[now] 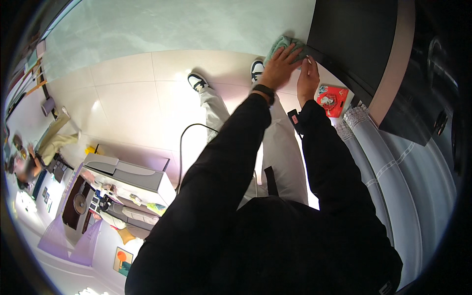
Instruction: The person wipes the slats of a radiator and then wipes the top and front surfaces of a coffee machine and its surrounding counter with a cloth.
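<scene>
My left hand (pixel 281 69), with a dark band at its wrist, lies over a folded green cloth (pixel 281 43). Its fingers are spread on top of the cloth. The cloth sits on a pale green marbled surface (pixel 184 27), against the corner of a black panel (pixel 352 40). Just to the right is my right hand (pixel 308 80), its fingers close together and pointing at the panel's lower edge. A small white spot shows at its fingertips; whether it holds anything is unclear. A small dark device (pixel 294 117) is near the right wrist.
A red illustrated box or booklet (pixel 333 100) lies right of my right hand. White lace-trimmed curtains (pixel 391 166) hang at the right. A black cable (pixel 180 151) loops over the tiled floor (pixel 125 107). A grey-topped white cabinet (pixel 140 175) and another person (pixel 27 166) are at the left.
</scene>
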The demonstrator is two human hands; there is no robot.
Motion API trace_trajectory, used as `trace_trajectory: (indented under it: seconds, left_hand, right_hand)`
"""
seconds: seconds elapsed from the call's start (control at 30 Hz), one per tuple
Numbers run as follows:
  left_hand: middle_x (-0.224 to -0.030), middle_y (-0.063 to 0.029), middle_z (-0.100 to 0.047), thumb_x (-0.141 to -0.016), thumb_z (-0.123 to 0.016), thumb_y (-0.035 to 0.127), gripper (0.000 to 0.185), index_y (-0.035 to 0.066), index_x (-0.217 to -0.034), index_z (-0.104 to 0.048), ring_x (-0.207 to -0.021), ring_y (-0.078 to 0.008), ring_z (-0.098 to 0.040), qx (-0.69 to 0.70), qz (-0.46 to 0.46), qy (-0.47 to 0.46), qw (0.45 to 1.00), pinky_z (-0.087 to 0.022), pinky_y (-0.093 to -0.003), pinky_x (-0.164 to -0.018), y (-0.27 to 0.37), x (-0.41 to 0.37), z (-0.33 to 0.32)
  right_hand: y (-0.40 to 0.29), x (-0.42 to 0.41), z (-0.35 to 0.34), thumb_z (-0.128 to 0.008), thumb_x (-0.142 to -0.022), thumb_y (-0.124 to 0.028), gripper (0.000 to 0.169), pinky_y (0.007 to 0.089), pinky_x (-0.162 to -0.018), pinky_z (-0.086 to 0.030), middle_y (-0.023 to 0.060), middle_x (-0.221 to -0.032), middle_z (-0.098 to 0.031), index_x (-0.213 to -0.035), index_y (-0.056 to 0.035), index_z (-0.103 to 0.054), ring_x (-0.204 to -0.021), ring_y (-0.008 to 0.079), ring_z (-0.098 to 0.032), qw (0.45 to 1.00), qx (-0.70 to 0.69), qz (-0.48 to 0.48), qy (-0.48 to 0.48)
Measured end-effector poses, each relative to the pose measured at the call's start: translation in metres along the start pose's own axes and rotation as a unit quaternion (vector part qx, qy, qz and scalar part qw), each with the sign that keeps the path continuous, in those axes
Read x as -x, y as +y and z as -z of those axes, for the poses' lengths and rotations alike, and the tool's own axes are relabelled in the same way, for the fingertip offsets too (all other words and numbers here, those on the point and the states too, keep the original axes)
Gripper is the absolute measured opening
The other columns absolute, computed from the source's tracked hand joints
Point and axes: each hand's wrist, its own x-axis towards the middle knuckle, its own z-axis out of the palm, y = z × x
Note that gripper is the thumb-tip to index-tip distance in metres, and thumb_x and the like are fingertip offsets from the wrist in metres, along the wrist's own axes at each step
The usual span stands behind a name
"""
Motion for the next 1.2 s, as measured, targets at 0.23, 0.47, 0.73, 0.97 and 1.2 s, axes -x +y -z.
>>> trace_trajectory:
  seconds: [0.23, 0.47, 0.73, 0.97, 1.2]
  left_hand:
    - [-0.166, -0.0168, -0.032, -0.086, -0.067, 0.041, 0.082, 0.028, -0.161, -0.036, -0.152, -0.0443, -0.027, -0.164, 0.183, 0.107, 0.963, -0.026, -0.0532, -0.123, -0.172, 0.012, 0.065]
    - [-0.167, -0.0271, -0.021, -0.094, -0.054, 0.047, 0.081, 0.019, -0.164, -0.025, -0.155, -0.0461, -0.016, -0.202, 0.392, 0.11, 0.891, -0.017, -0.0589, -0.124, -0.234, 0.004, 0.082]
    - [-0.163, -0.0177, -0.037, -0.086, -0.064, 0.025, 0.065, 0.023, -0.15, -0.053, -0.153, -0.047, -0.024, -0.037, 0.097, 0.094, 0.99, -0.02, -0.0613, -0.123, -0.018, -0.067, 0.005]
    - [-0.158, -0.0014, -0.045, -0.086, -0.072, 0.03, 0.056, 0.032, -0.14, -0.06, -0.151, -0.0277, -0.035, -0.104, 0.004, 0.034, 0.994, -0.027, -0.0493, -0.123, -0.048, -0.029, 0.041]
    - [-0.16, -0.0011, -0.044, -0.087, -0.071, 0.018, 0.066, 0.03, -0.149, -0.051, -0.15, -0.026, -0.037, -0.046, 0.076, 0.036, 0.995, -0.029, -0.048, -0.123, -0.092, 0.052, 0.087]
  right_hand:
    - [0.011, 0.0, -0.017, -0.059, -0.102, -0.028, 0.047, 0.0392, -0.102, -0.052, 0.0211, -0.136, -0.063, -0.14, -0.001, -0.059, -0.123, 0.0338, -0.063, 0.995, 0.078, 0.054, -0.031]
    - [0.008, -0.004, -0.018, -0.059, -0.1, -0.022, 0.045, 0.0416, -0.105, -0.049, 0.0177, -0.134, -0.062, -0.141, -0.0037, -0.058, -0.124, 0.0342, -0.06, 0.989, 0.133, 0.054, -0.046]
    - [0.025, -0.005, 0.002, -0.057, -0.096, -0.006, 0.046, 0.0408, -0.095, -0.054, 0.0183, -0.128, -0.064, -0.142, -0.0032, -0.057, -0.112, 0.034, -0.065, 0.984, 0.116, 0.126, -0.055]
    - [0.014, -0.005, -0.004, -0.06, -0.094, -0.011, 0.048, 0.0446, -0.107, -0.047, 0.0246, -0.135, -0.06, -0.14, 0.0015, -0.054, -0.126, 0.0386, -0.057, 0.961, 0.22, 0.155, -0.064]
    - [-0.051, 0.015, -0.052, -0.07, -0.09, -0.014, 0.062, 0.0486, -0.113, -0.04, 0.0211, -0.145, -0.053, -0.147, -0.0028, -0.047, -0.138, 0.039, -0.046, 0.894, 0.267, 0.341, -0.112]
